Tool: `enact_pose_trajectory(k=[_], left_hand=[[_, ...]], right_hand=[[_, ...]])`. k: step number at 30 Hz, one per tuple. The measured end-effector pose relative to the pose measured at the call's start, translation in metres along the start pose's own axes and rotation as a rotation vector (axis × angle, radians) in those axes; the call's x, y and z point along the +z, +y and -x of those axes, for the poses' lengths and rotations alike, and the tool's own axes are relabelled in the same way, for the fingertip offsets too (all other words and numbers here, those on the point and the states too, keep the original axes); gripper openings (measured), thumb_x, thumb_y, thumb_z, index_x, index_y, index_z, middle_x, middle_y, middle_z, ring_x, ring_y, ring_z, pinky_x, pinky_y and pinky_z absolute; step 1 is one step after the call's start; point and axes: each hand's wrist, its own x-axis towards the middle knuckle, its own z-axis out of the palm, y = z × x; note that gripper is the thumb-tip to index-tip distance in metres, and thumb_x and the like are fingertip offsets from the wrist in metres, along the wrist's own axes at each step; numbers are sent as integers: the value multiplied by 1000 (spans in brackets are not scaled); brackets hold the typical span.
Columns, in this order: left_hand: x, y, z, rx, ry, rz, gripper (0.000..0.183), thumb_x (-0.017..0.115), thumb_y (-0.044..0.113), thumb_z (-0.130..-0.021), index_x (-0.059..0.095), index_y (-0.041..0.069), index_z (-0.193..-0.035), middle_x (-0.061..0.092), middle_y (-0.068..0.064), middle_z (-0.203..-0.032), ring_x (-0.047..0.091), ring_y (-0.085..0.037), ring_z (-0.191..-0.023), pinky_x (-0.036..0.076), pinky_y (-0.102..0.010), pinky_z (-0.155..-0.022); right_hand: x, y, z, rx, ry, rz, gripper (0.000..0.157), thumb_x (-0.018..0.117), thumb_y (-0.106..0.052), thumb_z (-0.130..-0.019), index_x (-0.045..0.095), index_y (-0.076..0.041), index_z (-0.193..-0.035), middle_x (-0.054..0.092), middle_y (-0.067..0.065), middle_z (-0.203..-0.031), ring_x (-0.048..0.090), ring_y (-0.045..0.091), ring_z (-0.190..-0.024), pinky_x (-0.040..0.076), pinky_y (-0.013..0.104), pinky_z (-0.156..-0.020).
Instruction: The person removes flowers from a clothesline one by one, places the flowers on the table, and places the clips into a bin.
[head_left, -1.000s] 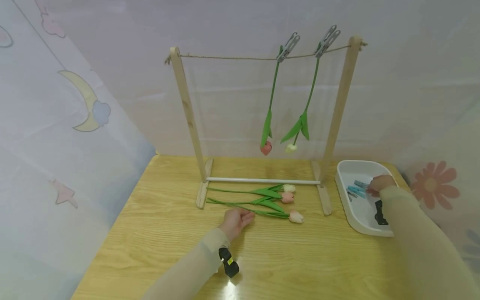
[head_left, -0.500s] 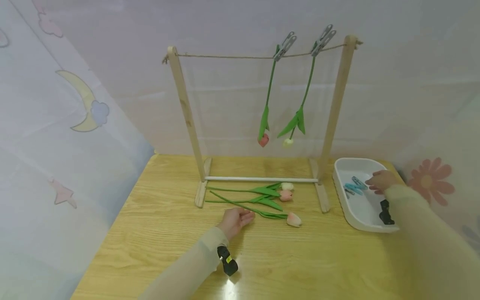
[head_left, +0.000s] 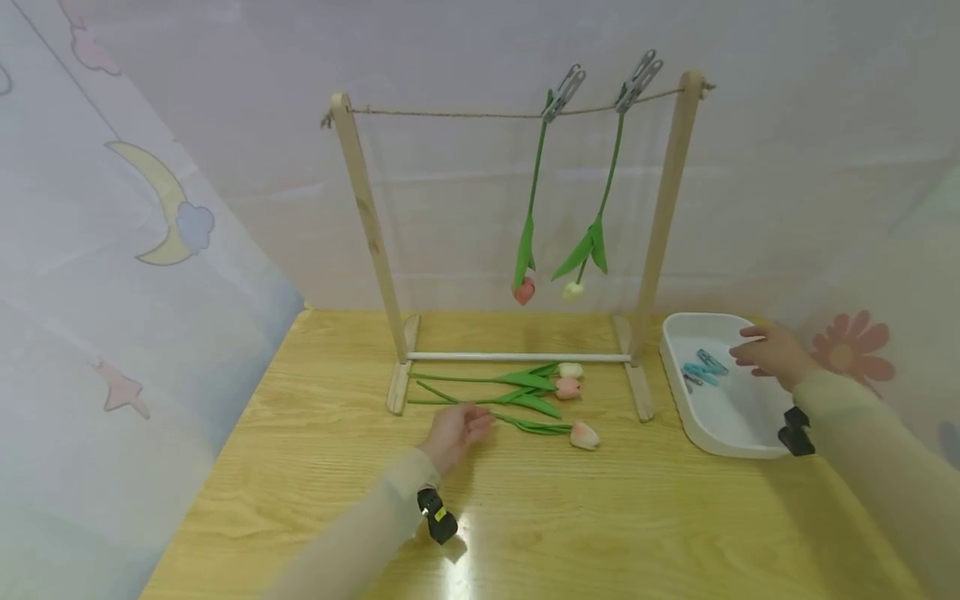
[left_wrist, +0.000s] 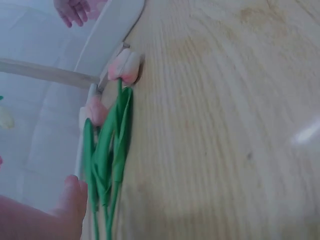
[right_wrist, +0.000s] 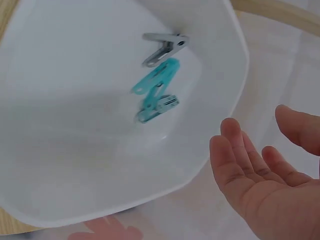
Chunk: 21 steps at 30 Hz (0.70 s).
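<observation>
My left hand (head_left: 457,432) is over the stem of the nearest pale pink tulip (head_left: 584,436), fingers loosely bent, covering part of the stem. Its thumb (left_wrist: 72,207) shows beside the stems in the left wrist view. Beyond that flower lie a pink tulip (head_left: 567,388) and a white one (head_left: 571,372), stems side by side. My right hand (head_left: 776,354) hovers empty at the right side of a white tray (head_left: 738,449), fingers spread apart. In the tray are a blue clothespin (right_wrist: 157,82) and two grey ones, one grey clothespin (right_wrist: 165,48) lying a little apart.
Behind the flowers stands a wooden frame (head_left: 367,217) with a twine line (head_left: 450,114). Two grey clothespins (head_left: 564,93) on the twine hold a red tulip (head_left: 524,290) and a white tulip (head_left: 573,291) upside down. A printed cloth (head_left: 480,208) backs the wooden table (head_left: 525,525).
My right hand has risen from beside the clothespins toward the tray's right edge, its fingers spreading. The left hand has shifted slightly left. The nearest tulip's stem end has swung toward the frame.
</observation>
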Motion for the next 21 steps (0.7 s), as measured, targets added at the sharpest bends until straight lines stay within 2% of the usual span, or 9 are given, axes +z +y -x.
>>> enact_pose_trajectory(k=[3,8,14,16,17,21], left_hand=[[-2,10,3,29,-20,-19,48,29,5,-105,14,-20,-143,32,-39,-143,38,-46,-132,37,-45,-109],[-3,23,6,62,-43,-62,51,29,7,-105,10,-18,-146,31,-37,-145,38,-45,-132,35,-48,-109],[-3,31,9,141,-32,-149,50,31,8,-105,15,-14,-147,37,-33,-144,44,-41,-129,38,-49,-107],[-2,35,11,190,-13,-204,48,32,9,-105,19,-14,-146,41,-31,-142,47,-41,-127,41,-49,-105],[-2,36,12,214,1,-243,48,33,11,-106,22,-13,-146,44,-30,-141,49,-40,-125,42,-49,-104],[-2,42,15,313,13,-366,49,38,17,-105,29,-12,-143,47,-29,-137,50,-41,-123,43,-51,-102]], right_hand=[[0,-10,9,-45,-10,6,61,52,-10,-99,20,28,-133,57,39,-115,67,24,-91,56,43,-81],[2,-26,23,-70,-6,10,60,52,-12,-100,21,26,-136,50,42,-124,64,11,-88,55,24,-72],[3,-43,37,-98,-2,28,59,48,-20,-103,23,21,-139,43,43,-129,64,29,-100,55,23,-73],[3,-49,42,-114,4,29,59,47,-22,-104,24,19,-139,43,42,-130,64,21,-97,55,20,-73],[4,-53,44,-125,7,25,59,46,-23,-104,24,19,-140,43,42,-130,63,13,-93,54,19,-73],[5,-67,54,-171,35,9,58,47,-22,-104,25,18,-141,42,39,-130,49,-14,-83,51,14,-71]])
